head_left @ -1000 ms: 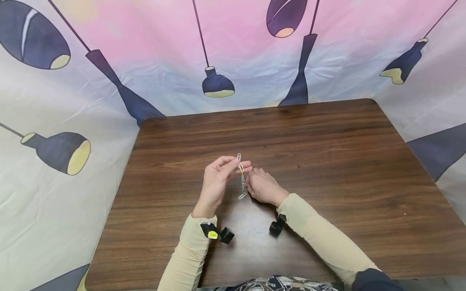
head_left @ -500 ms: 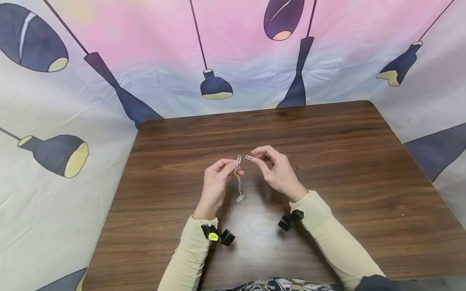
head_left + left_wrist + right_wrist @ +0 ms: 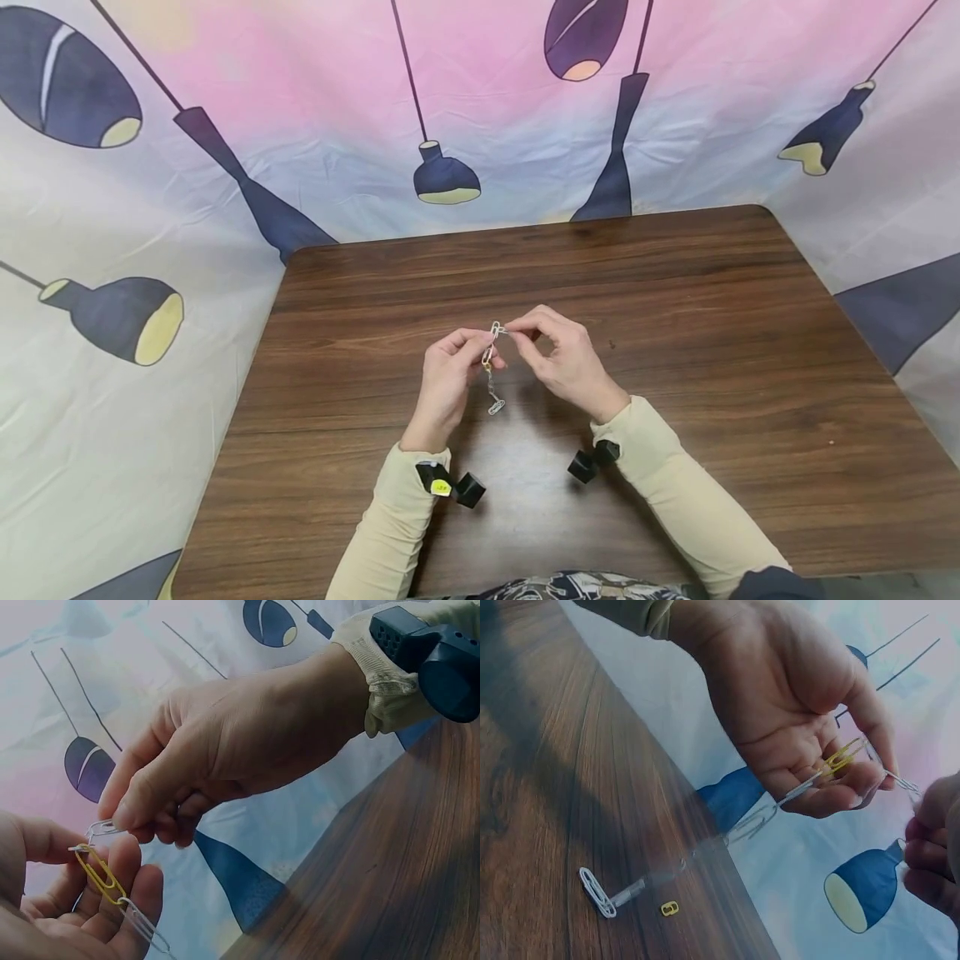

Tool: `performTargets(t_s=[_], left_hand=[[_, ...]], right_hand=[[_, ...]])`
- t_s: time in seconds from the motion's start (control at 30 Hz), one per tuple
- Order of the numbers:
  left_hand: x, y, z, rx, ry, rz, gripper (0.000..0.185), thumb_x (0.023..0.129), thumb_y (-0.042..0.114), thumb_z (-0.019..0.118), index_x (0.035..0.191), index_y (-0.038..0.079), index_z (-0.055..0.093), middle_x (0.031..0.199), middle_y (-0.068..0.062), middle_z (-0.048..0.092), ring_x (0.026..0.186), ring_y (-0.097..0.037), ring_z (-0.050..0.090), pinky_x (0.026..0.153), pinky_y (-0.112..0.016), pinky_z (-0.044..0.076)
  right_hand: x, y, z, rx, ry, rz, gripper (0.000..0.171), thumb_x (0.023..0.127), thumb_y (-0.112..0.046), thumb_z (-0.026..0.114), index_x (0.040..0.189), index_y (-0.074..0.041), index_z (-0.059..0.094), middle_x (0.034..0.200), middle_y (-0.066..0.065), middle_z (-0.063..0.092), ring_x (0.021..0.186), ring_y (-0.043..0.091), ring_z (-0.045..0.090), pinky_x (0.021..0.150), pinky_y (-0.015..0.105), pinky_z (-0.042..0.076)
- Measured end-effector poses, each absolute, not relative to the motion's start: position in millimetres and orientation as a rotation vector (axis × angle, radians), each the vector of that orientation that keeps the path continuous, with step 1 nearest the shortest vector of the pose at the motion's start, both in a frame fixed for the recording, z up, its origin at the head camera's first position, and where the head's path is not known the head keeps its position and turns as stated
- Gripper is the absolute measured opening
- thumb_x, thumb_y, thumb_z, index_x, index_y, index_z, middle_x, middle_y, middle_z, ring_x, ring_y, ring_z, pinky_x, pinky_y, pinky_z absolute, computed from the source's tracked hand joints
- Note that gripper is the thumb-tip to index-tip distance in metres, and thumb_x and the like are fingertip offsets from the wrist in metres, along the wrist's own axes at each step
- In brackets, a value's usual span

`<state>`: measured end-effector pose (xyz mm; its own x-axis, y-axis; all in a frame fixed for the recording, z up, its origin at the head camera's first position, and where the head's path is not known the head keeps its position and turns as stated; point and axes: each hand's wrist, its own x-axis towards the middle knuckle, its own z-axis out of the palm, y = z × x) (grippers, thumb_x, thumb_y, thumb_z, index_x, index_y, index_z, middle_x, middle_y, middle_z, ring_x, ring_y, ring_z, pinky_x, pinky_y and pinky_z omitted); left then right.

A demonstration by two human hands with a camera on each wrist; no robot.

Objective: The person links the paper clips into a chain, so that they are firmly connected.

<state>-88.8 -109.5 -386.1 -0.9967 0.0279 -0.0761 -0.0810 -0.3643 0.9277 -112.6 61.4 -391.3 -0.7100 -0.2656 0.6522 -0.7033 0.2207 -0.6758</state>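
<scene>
A chain of paper clips (image 3: pixel 489 354) dangles from my left hand (image 3: pixel 442 383), which pinches its top white clip between thumb and forefinger. Below that comes a yellow paper clip (image 3: pixel 101 876), lying across the fingers in the left wrist view. More silvery clips (image 3: pixel 754 823) follow, down to a white clip (image 3: pixel 598 892) at the low end. My right hand (image 3: pixel 566 358) pinches a loose-ended white paper clip (image 3: pixel 103 827) by its right side. Its other end meets the top clip of the chain, right at the left fingertips.
Both hands are above the middle of a brown wooden table (image 3: pixel 675 333). A cloth backdrop (image 3: pixel 337 167) with printed lamps rises behind it. Black wrist cameras (image 3: pixel 468 490) sit on both sleeves. A small yellow loop (image 3: pixel 670 908) shows near the chain's low end.
My right hand has come up from beside the chain, bringing a white paper clip, and then moved left until that clip meets the chain's top clip. The left hand stays nearly still.
</scene>
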Motion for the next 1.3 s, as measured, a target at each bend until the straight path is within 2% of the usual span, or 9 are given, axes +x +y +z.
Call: performTargets(t_s=[0.13,0.37,0.53,0.67,0.83,1.0,1.17,1.23,1.3], left_hand=[[-87,-113,-386,0.012,1.708,2.483,0.008,0.091,0.0,0.057,0.087,-0.002,0.063,0.072,-0.006,0.061,0.061,-0.018,0.063,0.066,-0.029,0.055],[-85,-120,-384,0.211,1.766,2.346,0.025,0.094,0.014,0.057,0.102,-0.009,0.061,0.088,-0.014,0.066,0.079,-0.026,0.068,0.086,-0.043,0.052],[-85,-124,-385,0.252,1.916,2.276,0.021,0.095,0.019,0.062,0.095,-0.001,0.068,0.086,-0.01,0.07,0.081,-0.026,0.068,0.094,-0.044,0.047],[-86,-129,-385,0.192,1.971,2.338,0.016,0.095,0.014,0.06,0.091,0.001,0.069,0.079,-0.007,0.07,0.074,-0.023,0.069,0.088,-0.044,0.051],[-88,-134,-383,0.051,1.85,2.554,0.021,0.095,0.006,0.059,0.097,-0.015,0.062,0.073,-0.008,0.067,0.064,-0.019,0.066,0.072,-0.034,0.056],[-88,-137,-380,-0.001,1.756,2.619,0.031,0.094,0.005,0.061,0.107,-0.023,0.055,0.074,-0.007,0.069,0.067,-0.017,0.068,0.07,-0.029,0.056],[-86,-138,-378,0.012,1.748,2.61,0.018,0.095,0.007,0.061,0.102,-0.01,0.061,0.076,-0.011,0.071,0.07,-0.022,0.071,0.075,-0.034,0.056],[-86,-139,-377,0.018,1.745,2.605,0.013,0.095,0.008,0.06,0.099,-0.004,0.063,0.078,-0.012,0.072,0.072,-0.023,0.071,0.076,-0.035,0.056],[-86,-140,-376,0.026,1.741,2.595,0.012,0.096,0.009,0.058,0.099,0.0,0.064,0.079,-0.013,0.073,0.074,-0.025,0.072,0.079,-0.044,0.056]], right_hand=[[-114,61,-390,0.877,-2.081,1.445,0.016,0.088,0.005,0.066,0.1,-0.005,0.069,0.093,0.004,0.066,0.08,0.012,0.058,0.065,0.023,0.045],[-112,56,-386,0.971,-2.08,1.519,0.012,0.094,0.002,0.06,0.1,-0.005,0.066,0.094,0.002,0.063,0.085,0.014,0.059,0.074,0.027,0.048],[-112,53,-383,0.975,-2.121,1.56,0.013,0.095,0.0,0.059,0.1,-0.008,0.067,0.094,0.0,0.064,0.086,0.014,0.06,0.077,0.028,0.048],[-118,47,-384,0.91,-2.23,1.642,0.016,0.099,-0.009,0.055,0.109,-0.01,0.068,0.096,0.001,0.065,0.088,0.017,0.063,0.075,0.029,0.05],[-137,30,-405,0.828,-2.572,1.543,0.022,0.098,-0.012,0.057,0.118,-0.007,0.066,0.094,0.0,0.061,0.08,0.015,0.058,0.069,0.028,0.049],[-150,11,-437,0.833,-2.93,1.282,0.015,0.091,-0.018,0.068,0.101,-0.007,0.07,0.088,0.001,0.059,0.079,0.014,0.057,0.072,0.028,0.05],[-152,0,-456,0.739,-3.089,1.007,0.02,0.084,-0.028,0.076,0.087,-0.011,0.065,0.086,0.004,0.056,0.083,0.022,0.055,0.071,0.038,0.049],[-151,-2,-458,0.751,-3.093,0.965,0.017,0.085,-0.025,0.075,0.083,-0.012,0.065,0.085,0.005,0.057,0.082,0.024,0.056,0.07,0.042,0.05],[-150,-4,-457,0.802,-3.086,0.905,0.014,0.088,-0.021,0.07,0.08,-0.013,0.062,0.085,0.008,0.058,0.081,0.027,0.057,0.068,0.044,0.051]])
